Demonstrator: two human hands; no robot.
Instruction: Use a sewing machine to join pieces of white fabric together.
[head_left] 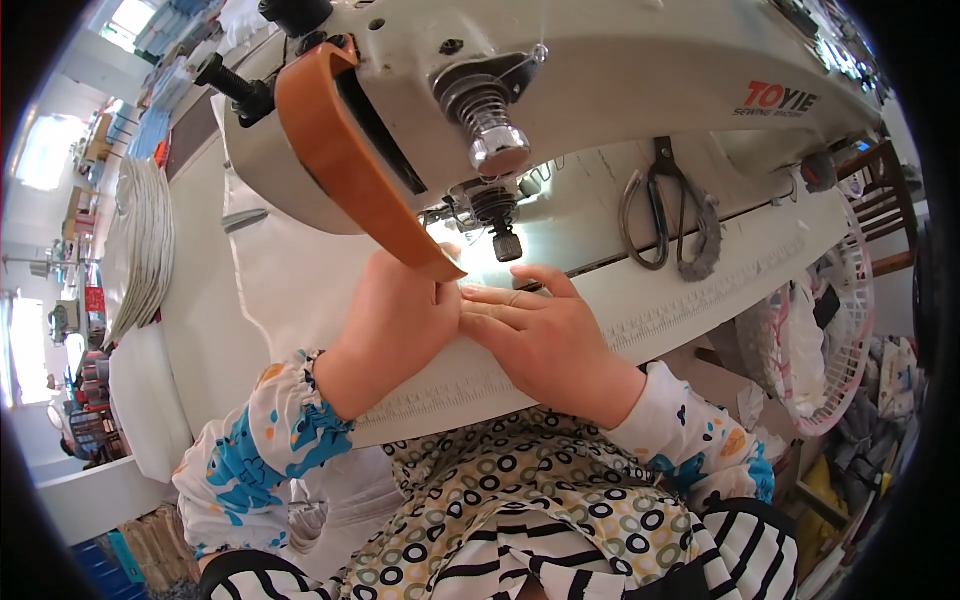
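Note:
White fabric [290, 265] lies on the pale bed of a sewing machine [640, 60], spreading left from the lit needle area. My left hand [400, 310] rests over it, close to the needle. An orange curved lever [345, 165] passes in front of that hand, so most of its fingers are hidden. Just right of it, my right hand [550, 345] lies palm down with the fingers stretched toward the left hand, meeting it. Its index finger and thumb are apart. Whatever lies beneath the palms, and the needle tip, cannot be seen.
Black-handled scissors [665, 215], one loop wrapped in grey, lie on the bed at right. A ruler strip [690, 315] runs along the front edge. Small grey thread snips [245, 220] rest at left. A pink basket [845, 350] stands at right; a stack of fabric [140, 245] sits far left.

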